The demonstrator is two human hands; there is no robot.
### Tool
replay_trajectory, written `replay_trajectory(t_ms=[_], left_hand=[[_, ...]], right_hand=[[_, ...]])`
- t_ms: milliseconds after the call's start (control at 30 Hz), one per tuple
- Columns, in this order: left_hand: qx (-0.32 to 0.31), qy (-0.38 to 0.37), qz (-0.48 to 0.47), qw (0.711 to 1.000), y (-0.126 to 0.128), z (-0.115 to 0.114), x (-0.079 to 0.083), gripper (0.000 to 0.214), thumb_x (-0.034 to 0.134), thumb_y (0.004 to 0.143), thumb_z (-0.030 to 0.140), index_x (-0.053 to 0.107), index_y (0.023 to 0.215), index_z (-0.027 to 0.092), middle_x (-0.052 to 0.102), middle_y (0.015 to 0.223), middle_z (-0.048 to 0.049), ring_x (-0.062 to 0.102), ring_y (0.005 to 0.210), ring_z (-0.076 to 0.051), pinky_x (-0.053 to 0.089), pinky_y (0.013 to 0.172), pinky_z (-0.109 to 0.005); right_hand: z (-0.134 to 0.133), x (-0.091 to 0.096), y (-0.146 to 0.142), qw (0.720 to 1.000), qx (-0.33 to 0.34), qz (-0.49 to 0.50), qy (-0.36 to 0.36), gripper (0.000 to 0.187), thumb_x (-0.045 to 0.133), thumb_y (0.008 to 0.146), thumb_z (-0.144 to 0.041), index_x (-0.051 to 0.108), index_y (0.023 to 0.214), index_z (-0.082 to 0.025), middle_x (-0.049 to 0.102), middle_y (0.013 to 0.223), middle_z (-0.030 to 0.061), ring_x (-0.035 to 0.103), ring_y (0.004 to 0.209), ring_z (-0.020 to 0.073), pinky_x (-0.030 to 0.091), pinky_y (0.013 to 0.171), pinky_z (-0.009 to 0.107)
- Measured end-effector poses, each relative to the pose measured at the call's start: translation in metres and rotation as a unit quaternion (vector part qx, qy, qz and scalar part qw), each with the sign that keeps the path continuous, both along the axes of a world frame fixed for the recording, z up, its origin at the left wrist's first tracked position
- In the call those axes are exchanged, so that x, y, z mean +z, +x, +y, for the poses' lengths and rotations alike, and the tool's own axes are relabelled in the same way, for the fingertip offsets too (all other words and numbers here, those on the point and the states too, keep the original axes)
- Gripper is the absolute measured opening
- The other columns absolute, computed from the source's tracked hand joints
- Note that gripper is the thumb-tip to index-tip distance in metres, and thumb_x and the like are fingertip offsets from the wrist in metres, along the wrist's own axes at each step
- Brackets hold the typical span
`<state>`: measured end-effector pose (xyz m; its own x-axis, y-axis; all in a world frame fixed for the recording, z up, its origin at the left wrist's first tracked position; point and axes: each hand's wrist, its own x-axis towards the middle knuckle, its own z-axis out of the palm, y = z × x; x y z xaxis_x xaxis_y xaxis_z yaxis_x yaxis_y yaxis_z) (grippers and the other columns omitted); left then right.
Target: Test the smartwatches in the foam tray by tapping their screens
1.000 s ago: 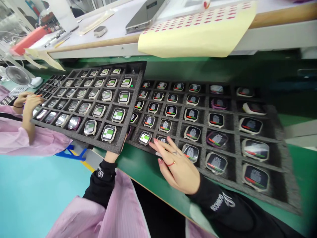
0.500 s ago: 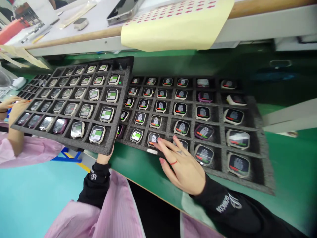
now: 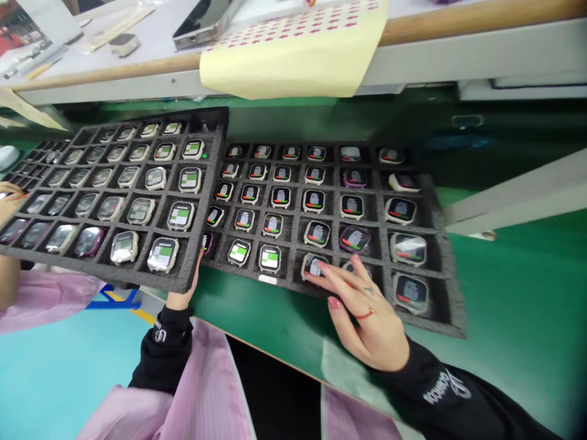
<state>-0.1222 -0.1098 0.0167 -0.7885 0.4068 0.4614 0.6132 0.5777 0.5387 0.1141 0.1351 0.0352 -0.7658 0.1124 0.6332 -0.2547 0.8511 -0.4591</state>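
Here we are at the front row of the lower tray (image 3: pixel 448 305), and our right hand (image 3: pixel 371 311) reaches over its near edge, fingers loosely spread, grasping nothing, fingertips apparently on the glass of one pale watch (image 3: pixel 315 265). That watch sits screen up in its own compartment, just right of two watches showing green and white. A light, single-finger touch looks best to us, the other fingers lifted clear so the neighbour partly behind our hand isn't brushed and nothing tips in its roomy slot.

Over to our left hand (image 3: pixel 186 296), beneath the near right corner of the upper tray (image 3: pixel 198 235)! Most of its fingers are hidden, so we cannot tell how tightly they clasp. Steady support matters, we reckon: this tray is tilted and overlaps the lower one's left end.

And what a full house! Pale and purple watches fill most of the upper compartments, many screens green and white. Below, on the green surface (image 3: pixel 257 318), most lit screens are dark with red and green strips, and a purple watch (image 3: pixel 354 239) sits one row back.
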Motion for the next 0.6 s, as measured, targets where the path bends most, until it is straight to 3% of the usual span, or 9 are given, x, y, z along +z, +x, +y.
replay_trajectory(t_ms=[200, 467, 600], left_hand=[[0.023, -0.004, -0.005, 1.000, 0.001, 0.015, 0.012, 0.042, 0.059, 0.090, 0.053, 0.073, 0.111, 0.019, 0.071, 0.121, -0.0073, 0.048, 0.138, -0.026, 0.022, 0.127, -0.042], [0.058, 0.019, -0.068, 0.996, -0.002, 0.018, 0.012, 0.048, 0.061, 0.085, 0.058, 0.072, 0.108, 0.018, 0.069, 0.124, -0.0099, 0.054, 0.131, -0.030, 0.027, 0.124, -0.046], [0.058, 0.011, -0.062, 0.996, -0.001, 0.019, 0.014, 0.045, 0.061, 0.086, 0.056, 0.071, 0.112, 0.020, 0.066, 0.130, -0.0080, 0.047, 0.138, -0.029, 0.023, 0.126, -0.044]], right_hand=[[0.014, -0.002, 0.026, 0.999, -0.033, -0.018, -0.002, 0.065, 0.047, 0.091, -0.003, 0.035, 0.154, -0.008, 0.073, 0.115, 0.0124, 0.055, 0.128, 0.0228, 0.026, 0.122, 0.053], [0.013, 0.003, 0.023, 0.995, 0.002, -0.093, 0.031, 0.070, 0.045, 0.097, -0.015, 0.015, 0.160, -0.009, 0.066, 0.130, 0.0113, 0.045, 0.137, 0.0254, 0.022, 0.122, 0.058], [0.019, 0.002, 0.031, 0.997, -0.002, -0.071, 0.011, 0.067, 0.044, 0.096, -0.012, 0.019, 0.159, -0.009, 0.066, 0.130, 0.0119, 0.043, 0.139, 0.0233, 0.018, 0.124, 0.055]])
